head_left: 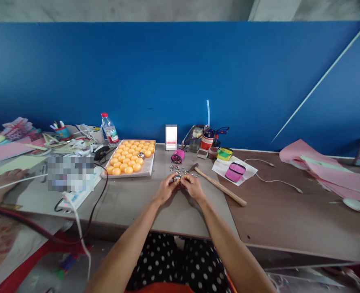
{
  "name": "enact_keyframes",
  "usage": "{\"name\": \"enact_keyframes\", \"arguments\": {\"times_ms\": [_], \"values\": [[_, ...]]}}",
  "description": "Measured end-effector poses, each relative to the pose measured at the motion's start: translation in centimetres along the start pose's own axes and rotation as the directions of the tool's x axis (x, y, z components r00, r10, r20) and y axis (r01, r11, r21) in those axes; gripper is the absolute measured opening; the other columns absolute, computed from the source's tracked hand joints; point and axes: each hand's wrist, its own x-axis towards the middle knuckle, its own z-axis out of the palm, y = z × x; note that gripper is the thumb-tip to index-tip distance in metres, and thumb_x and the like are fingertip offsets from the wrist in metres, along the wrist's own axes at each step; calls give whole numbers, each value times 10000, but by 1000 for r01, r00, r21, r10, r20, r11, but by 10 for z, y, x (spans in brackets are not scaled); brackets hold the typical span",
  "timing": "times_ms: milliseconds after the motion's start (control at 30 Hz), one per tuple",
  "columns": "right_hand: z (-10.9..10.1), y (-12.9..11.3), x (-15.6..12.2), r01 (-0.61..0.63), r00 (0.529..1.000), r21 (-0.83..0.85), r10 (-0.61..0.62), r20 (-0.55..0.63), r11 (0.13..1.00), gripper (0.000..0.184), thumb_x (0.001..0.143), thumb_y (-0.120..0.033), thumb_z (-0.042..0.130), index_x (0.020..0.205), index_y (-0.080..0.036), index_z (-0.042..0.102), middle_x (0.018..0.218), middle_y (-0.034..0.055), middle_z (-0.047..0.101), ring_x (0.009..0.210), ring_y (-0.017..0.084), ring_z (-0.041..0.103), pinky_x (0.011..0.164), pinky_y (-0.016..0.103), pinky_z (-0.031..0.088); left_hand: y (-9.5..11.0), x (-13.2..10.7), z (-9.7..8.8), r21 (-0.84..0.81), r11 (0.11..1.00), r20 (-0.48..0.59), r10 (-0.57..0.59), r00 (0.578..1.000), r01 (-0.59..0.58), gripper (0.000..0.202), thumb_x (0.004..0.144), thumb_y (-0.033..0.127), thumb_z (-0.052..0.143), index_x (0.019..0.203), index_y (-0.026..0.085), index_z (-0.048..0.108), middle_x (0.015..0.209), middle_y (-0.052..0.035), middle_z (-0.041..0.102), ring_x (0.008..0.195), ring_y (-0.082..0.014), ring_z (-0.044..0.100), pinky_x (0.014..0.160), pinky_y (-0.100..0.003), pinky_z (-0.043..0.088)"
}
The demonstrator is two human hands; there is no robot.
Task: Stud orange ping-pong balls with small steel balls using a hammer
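Observation:
My left hand point(166, 188) is closed around a small shiny round piece point(177, 178) with dark and silvery patches, just above the grey mat. Against its right side presses my right hand point(192, 187), fingers pinched together; whatever lies between those fingertips is too small to make out. Small shiny metal bits point(175, 167) are scattered on the mat just beyond my hands. A hammer point(219, 186) with a wooden handle lies right of them, its head near my right fingers. To the left is a shallow tray point(130, 176) of orange balls point(125, 160), with a silvery-patterned ball point(141, 155) among them.
Behind my hands lies a purple pouch point(177, 156); another pink pouch point(235, 172) rests on white paper. A water bottle point(110, 129), power strip point(79, 195) and cables crowd the left, where another person's arm point(3, 185) reaches in. Pink sheets point(326, 173) lie right.

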Motion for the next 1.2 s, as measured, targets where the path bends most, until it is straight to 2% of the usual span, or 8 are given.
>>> {"name": "enact_keyframes", "arguments": {"times_ms": [200,400,600,700,800,933,1067,1200], "values": [[3,2,1,10,1000,-30,-10,-20,1000,123,669,-304,501,660,-187,535,610,-14,539,606,140,498,627,267,402,4,-1,1,123,987,-12,101,995,-99,453,713,384,659,1112,178,595,1031,-86,634,802,-182,609,744,-295,490],[6,6,3,-10,993,-31,6,-114,999,100,637,-276,536,685,-197,499,618,-23,536,594,138,500,598,259,409,3,-1,1,135,985,-1,110,994,-109,440,720,378,653,1110,184,593,1089,-99,616,850,-196,606,768,-314,493],[2,1,2,30,987,25,-26,-158,999,148,727,-342,512,722,-194,504,561,-38,496,529,125,471,539,239,389,4,-1,3,-98,995,-7,-17,1000,16,432,720,357,662,1106,185,576,1024,-82,623,757,-163,620,744,-333,501],[-5,5,3,96,956,-105,-121,-267,990,169,768,-310,459,812,-178,555,673,9,566,615,145,510,604,258,418,5,-1,4,-229,971,-26,-72,997,64,438,692,326,697,1086,175,579,979,-78,626,718,-151,623,719,-328,507],[-9,12,4,90,939,-408,-214,-270,909,217,772,-206,417,849,-169,617,846,70,612,810,176,546,758,287,418,7,0,3,-313,945,-20,-109,994,97,452,676,297,716,1083,159,574,912,-74,634,694,-152,628,702,-329,516],[-7,12,-2,-8,976,-711,-148,-157,703,269,800,-189,433,970,-189,643,959,92,608,930,204,531,823,314,374,10,0,1,-380,916,-14,-142,990,126,430,670,255,725,1060,149,580,878,-67,641,681,-146,631,679,-305,523],[-5,6,-7,-65,990,-841,-72,-122,537,290,818,-233,462,1058,-195,620,1024,122,592,976,252,505,818,354,338,7,2,-3,-442,890,-16,-135,991,114,406,667,223,727,1038,151,579,888,-56,643,705,-155,643,677,-307,531],[-7,8,-6,-74,996,-860,-11,-92,504,304,814,-202,466,1084,-214,606,1053,116,587,1002,250,492,821,343,314,3,5,-7,-476,871,-4,-139,990,120,361,686,205,711,1014,151,570,865,-50,648,721,-161,654,689,-308,532]]}}
